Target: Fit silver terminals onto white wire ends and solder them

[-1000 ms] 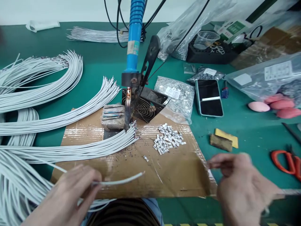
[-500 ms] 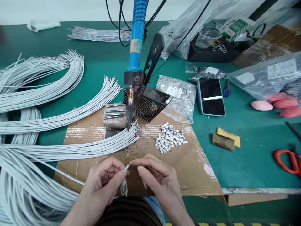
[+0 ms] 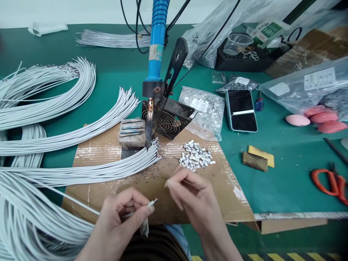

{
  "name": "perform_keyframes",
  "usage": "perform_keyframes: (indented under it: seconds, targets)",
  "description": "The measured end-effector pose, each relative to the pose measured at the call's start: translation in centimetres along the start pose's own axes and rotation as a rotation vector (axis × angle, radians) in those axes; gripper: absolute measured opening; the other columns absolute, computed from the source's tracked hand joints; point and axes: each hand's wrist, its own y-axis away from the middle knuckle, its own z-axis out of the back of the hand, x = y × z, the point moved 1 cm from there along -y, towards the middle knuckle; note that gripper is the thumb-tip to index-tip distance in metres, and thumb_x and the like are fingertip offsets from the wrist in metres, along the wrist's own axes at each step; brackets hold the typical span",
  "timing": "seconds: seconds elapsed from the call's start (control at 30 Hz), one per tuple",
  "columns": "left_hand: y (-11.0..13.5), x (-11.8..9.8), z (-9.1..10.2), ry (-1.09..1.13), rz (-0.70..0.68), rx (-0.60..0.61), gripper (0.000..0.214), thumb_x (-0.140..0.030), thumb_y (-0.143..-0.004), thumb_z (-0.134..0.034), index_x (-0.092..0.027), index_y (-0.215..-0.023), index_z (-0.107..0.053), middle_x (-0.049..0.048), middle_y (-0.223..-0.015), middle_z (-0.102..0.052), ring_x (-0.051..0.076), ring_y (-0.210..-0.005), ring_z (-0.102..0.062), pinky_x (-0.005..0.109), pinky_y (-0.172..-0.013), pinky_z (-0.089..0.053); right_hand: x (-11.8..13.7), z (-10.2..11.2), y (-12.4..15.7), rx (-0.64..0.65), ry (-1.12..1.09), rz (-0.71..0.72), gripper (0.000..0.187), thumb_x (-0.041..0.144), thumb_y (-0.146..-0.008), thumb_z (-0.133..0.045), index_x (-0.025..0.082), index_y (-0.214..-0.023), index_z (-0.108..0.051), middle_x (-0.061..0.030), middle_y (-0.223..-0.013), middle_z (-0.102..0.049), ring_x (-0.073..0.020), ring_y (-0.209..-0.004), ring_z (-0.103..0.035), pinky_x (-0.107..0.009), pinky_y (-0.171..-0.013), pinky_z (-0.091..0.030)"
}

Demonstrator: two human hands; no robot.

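L hand (image 3: 121, 214) pinching white wire (image 3: 152, 203) betw. thumb & index, tip poking out twd R hand (image 3: 194, 195). R hand near L but apart, thumb & index tog.; can't tell if they've got anything. Sm. metal pcs (image 3: 195, 156) just beyond R hand; wire bundle (image 3: 103, 175) beyond L.

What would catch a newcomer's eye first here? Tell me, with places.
The tall blue tool stands near the middle, above the cardboard. Thick bundles of white wires sweep in from the left. In front, the left hand pinches one wire, the right hand beside it.
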Motion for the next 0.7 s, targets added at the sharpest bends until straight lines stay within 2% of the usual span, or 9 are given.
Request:
perform_keyframes:
  seconds: [0.03, 0.1, 0.2, 0.27, 0.4, 0.7]
  targets:
    - [0.1, -0.2, -0.1, -0.006, 0.000, -0.013, 0.030, -0.040, -0.085, -0.076, -0.014, -0.072, -0.071, -0.0024, -0.058, -0.057, 0.010, -0.055, -0.049, 0.020, -0.055, -0.035, -0.3, 0.1, 0.1, -0.053, -0.042, -0.006, 0.021, 0.027, -0.095, -0.072, 0.022, -0.075, -0.070, 0.0077, -0.059, -0.049, -0.0056, -0.048, -0.041, -0.019, -0.048, -0.033]
    - [0.2, -0.3, -0.1, -0.014, -0.008, -0.033, 0.032, -0.043, -0.085, -0.075, -0.014, -0.072, -0.071, -0.0027, -0.058, -0.055, 0.010, -0.056, -0.046, 0.021, -0.055, -0.033, -0.6, 0.1, 0.3, -0.067, -0.050, -0.001, 0.016, 0.028, -0.095, -0.072, 0.023, -0.080, -0.075, 0.0063, -0.064, -0.055, -0.0044, -0.046, -0.043, -0.018, -0.046, -0.034]
    - [0.1, -0.1, 0.0, -0.018, -0.027, -0.047, 0.033, -0.045, -0.086, -0.073, -0.014, -0.074, -0.072, -0.0027, -0.061, -0.054, 0.011, -0.058, -0.045, 0.022, -0.056, -0.033, -0.4, -0.7, 0.7, 0.029, -0.013, -0.022, 0.010, 0.024, -0.091, -0.075, 0.024, -0.088, -0.084, 0.0001, -0.075, -0.066, -0.0058, -0.050, -0.051, -0.018, -0.046, -0.037]
    - [0.1, 0.0, 0.0, -0.013, -0.032, -0.045, 0.035, -0.047, -0.087, -0.073, -0.014, -0.074, -0.072, -0.0024, -0.061, -0.054, 0.011, -0.059, -0.045, 0.022, -0.057, -0.034, 0.0, -1.3, 0.8, 0.080, 0.020, -0.017, 0.013, 0.020, -0.089, -0.076, 0.025, -0.092, -0.087, -0.0018, -0.074, -0.068, -0.0082, -0.055, -0.055, -0.018, -0.048, -0.040]
    - [0.3, -0.2, -0.1, 0.008, -0.045, -0.047, 0.036, -0.048, -0.086, -0.075, -0.015, -0.072, -0.072, -0.0020, -0.062, -0.055, 0.012, -0.060, -0.045, 0.022, -0.057, -0.034, 0.7, -1.8, 0.8, 0.080, 0.034, -0.001, 0.014, 0.016, -0.084, -0.077, 0.025, -0.088, -0.088, -0.0039, -0.070, -0.071, -0.0116, -0.061, -0.061, -0.018, -0.052, -0.046]
    - [0.6, -0.1, -0.2, -0.030, -0.053, -0.080, 0.036, -0.049, -0.086, -0.074, -0.016, -0.071, -0.071, -0.0019, -0.062, -0.055, 0.012, -0.060, -0.045, 0.023, -0.058, -0.034, 1.0, -1.9, 1.0, 0.030, 0.125, 0.062, 0.017, 0.013, -0.082, -0.077, 0.026, -0.083, -0.088, -0.0021, -0.064, -0.070, -0.0117, -0.059, -0.061, -0.018, -0.053, -0.048]
